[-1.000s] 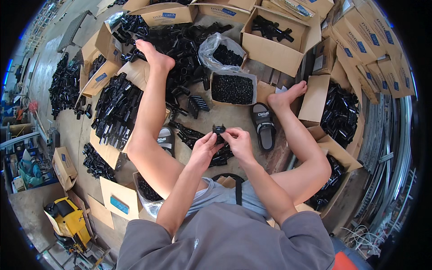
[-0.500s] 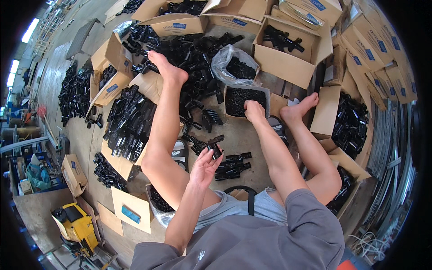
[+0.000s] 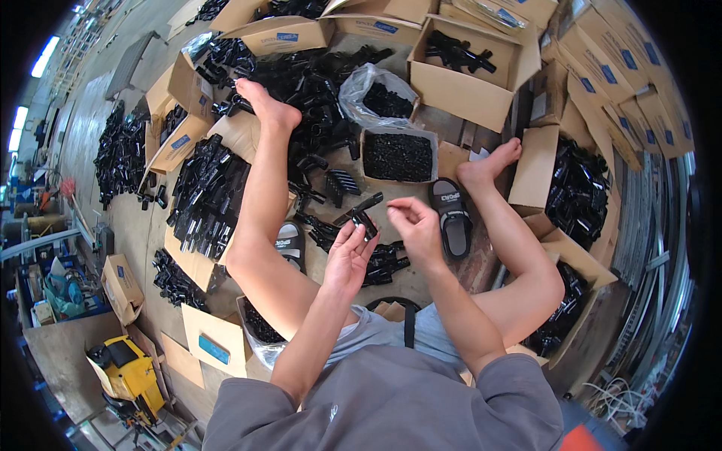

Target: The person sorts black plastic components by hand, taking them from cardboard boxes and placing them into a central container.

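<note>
Item: one black plastic clip part (image 3: 364, 219), pinched in your left hand (image 3: 347, 259) fingertips; your right hand (image 3: 416, 226), fingers curled, just beside; two black slippers (image 3: 450, 214) beyond.

A small black plastic fitting (image 3: 365, 219) sits at the left hand's (image 3: 347, 259) fingertips. It is elongated, tilted, above the floor.

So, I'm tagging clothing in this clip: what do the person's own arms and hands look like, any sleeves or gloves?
Both hands are bare: no gloves, rings or watch show on the left hand or the right hand. The forearms are uncovered too. A grey short-sleeved shirt ends in loose sleeves above the elbows.
</note>
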`<action>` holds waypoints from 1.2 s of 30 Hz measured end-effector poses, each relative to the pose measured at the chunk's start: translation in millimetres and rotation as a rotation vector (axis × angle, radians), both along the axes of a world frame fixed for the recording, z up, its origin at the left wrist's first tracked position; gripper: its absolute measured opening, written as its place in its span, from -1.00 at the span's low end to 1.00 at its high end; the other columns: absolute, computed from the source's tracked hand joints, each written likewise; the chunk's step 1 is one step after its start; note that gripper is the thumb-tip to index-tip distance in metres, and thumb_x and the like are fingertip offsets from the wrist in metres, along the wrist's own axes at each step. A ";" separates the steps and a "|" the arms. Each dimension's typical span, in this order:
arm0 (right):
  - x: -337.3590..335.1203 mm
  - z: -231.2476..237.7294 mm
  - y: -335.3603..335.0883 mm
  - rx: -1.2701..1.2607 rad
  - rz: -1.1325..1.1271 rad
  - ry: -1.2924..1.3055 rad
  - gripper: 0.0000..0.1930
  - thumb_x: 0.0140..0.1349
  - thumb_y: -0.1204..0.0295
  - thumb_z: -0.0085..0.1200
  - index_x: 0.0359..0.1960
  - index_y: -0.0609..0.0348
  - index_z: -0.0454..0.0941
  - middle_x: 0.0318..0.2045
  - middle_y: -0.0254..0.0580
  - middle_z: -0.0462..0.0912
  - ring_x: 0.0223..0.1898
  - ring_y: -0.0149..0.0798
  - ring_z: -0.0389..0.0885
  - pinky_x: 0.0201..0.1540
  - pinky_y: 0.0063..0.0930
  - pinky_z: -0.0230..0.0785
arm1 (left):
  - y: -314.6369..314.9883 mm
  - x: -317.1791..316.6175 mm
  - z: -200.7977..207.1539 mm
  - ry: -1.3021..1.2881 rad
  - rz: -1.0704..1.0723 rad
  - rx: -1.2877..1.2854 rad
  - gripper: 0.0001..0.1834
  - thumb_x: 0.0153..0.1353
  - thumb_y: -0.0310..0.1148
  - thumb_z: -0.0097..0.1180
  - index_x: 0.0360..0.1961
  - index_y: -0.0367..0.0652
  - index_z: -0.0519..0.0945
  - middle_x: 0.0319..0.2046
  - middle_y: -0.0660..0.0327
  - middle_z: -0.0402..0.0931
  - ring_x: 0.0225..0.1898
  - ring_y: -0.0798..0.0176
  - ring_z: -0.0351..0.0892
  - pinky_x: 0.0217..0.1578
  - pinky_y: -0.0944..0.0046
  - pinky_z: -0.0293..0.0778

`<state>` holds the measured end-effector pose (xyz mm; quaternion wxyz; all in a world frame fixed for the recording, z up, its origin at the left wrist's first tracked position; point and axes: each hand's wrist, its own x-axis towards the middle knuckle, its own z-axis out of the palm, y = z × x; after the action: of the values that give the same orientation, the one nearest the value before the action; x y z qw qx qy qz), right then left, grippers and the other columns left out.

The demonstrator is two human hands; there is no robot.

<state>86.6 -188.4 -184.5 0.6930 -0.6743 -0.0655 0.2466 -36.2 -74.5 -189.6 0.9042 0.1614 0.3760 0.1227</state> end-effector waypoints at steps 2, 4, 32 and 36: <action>-16.0 11.4 -1.4 0.085 -0.006 0.054 -0.81 0.24 0.51 0.30 -0.13 0.30 0.75 -0.29 -0.29 0.75 -0.28 -0.53 0.65 -0.21 -0.66 0.44 | -10.8 5.0 8.0 0.010 0.003 0.024 -0.73 0.40 -0.49 0.15 0.10 -0.16 0.52 0.02 0.17 0.64 0.07 0.22 0.65 0.19 0.16 0.59; -21.2 13.8 -2.4 0.194 -0.080 0.147 -0.81 0.23 0.54 0.31 -0.13 0.31 0.75 -0.27 -0.29 0.75 -0.27 -0.53 0.65 -0.19 -0.65 0.44 | -22.0 9.7 13.4 0.004 -0.002 0.062 -0.73 0.38 -0.51 0.18 0.08 -0.11 0.53 -0.01 0.21 0.64 0.07 0.25 0.65 0.17 0.18 0.59; -20.4 42.2 -45.2 0.040 -0.010 -0.098 -0.82 0.19 0.52 0.33 -0.17 0.26 0.77 -0.27 -0.16 0.78 -0.34 -0.44 0.66 -0.25 -0.54 0.47 | -62.7 12.3 46.7 0.065 0.038 0.393 -0.64 0.31 -0.61 0.23 0.12 -0.21 0.57 -0.01 0.17 0.67 -0.01 0.32 0.68 0.02 0.33 0.62; -22.9 51.1 -42.9 -0.099 -0.031 -0.333 -0.85 0.19 0.47 0.33 -0.23 0.25 0.76 -0.32 -0.08 0.75 -0.35 -0.26 0.70 -0.28 -0.39 0.47 | -62.4 10.1 47.9 0.083 0.041 0.416 -0.64 0.30 -0.61 0.23 0.12 -0.23 0.57 0.00 0.16 0.67 -0.02 0.34 0.68 0.00 0.35 0.61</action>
<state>63.7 -231.3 -133.4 0.6421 -0.7401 -0.1566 0.1238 -26.1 -137.0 -141.7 0.8323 0.3419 0.3828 0.2094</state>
